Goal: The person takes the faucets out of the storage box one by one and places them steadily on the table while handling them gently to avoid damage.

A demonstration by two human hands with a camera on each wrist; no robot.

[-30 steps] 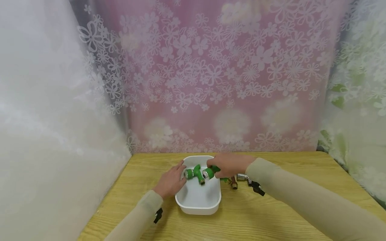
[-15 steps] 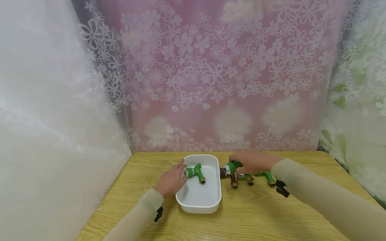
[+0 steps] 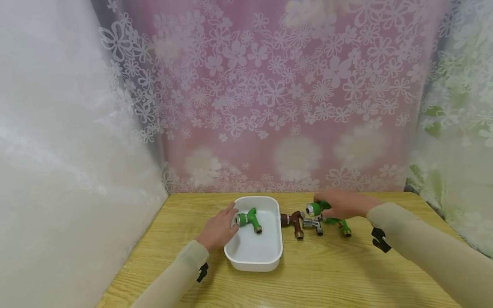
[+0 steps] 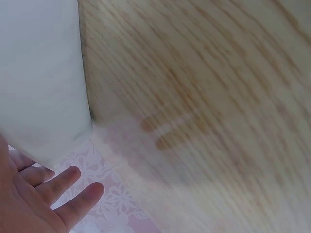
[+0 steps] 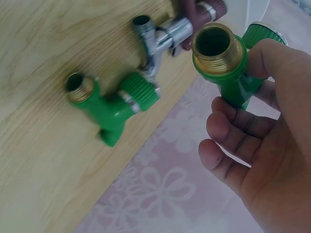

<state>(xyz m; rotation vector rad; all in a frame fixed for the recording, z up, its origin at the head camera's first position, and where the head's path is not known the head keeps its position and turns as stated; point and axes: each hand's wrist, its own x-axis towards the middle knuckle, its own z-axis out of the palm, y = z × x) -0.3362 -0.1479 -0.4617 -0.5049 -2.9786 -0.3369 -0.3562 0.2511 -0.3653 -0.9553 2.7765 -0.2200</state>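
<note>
My right hand [image 3: 343, 204] pinches a green faucet [image 3: 315, 209] above the table, right of the white tray. In the right wrist view, its brass threaded end [image 5: 218, 48] shows, with the thumb and forefinger on its body and the other fingers loosely bent. My left hand [image 3: 218, 228] rests at the left rim of the white tray [image 3: 254, 267]; in the left wrist view its fingers [image 4: 80, 204] are spread and fairly straight beside the tray wall. Another green faucet [image 3: 253, 220] lies inside the tray, its ribbed knob towards the left hand.
A brown faucet [image 3: 296, 223] lies against the tray's right side. Next to it is a chrome faucet [image 3: 313, 224], then another green faucet [image 5: 104, 111] partly under my right hand. A pink flowered curtain [image 3: 285, 107] hangs behind the wooden table [image 3: 327, 273].
My right hand has moved right with the green faucet, from over the tray to above the row of faucets. My left hand has stayed at the tray rim.
</note>
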